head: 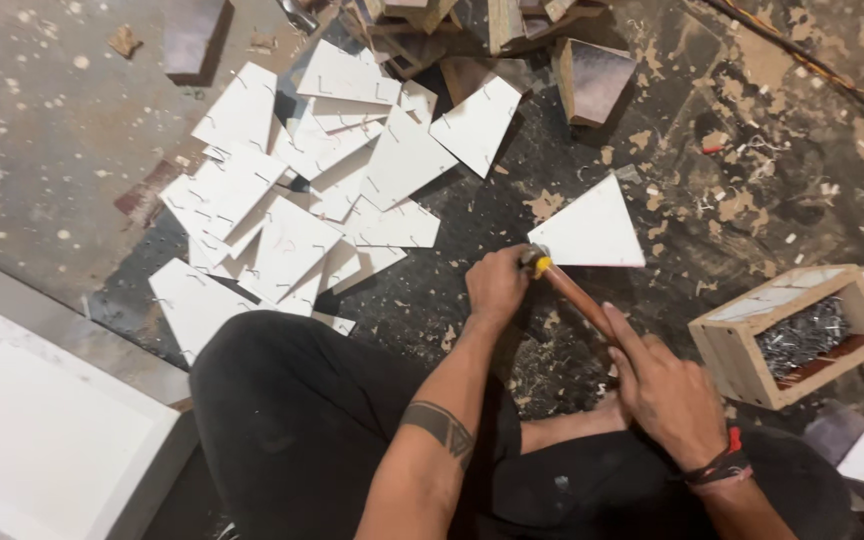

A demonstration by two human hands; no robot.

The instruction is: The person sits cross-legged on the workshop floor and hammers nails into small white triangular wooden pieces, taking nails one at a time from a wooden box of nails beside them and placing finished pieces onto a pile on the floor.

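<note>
My left hand is closed at the lower left corner of a white triangular board lying flat on the floor; what its fingers pinch is too small to see. My right hand grips the brown wooden handle of a hammer, index finger stretched along it. The hammer head, with a yellow band, rests right beside my left fingers at the board's edge. My black-trousered knee is bent under my left forearm.
A heap of white triangular boards with staples along their edges lies to the left. A wooden box of nails stands at the right. Wood offcuts sit at the top, a white panel at lower left. Wood chips litter the floor.
</note>
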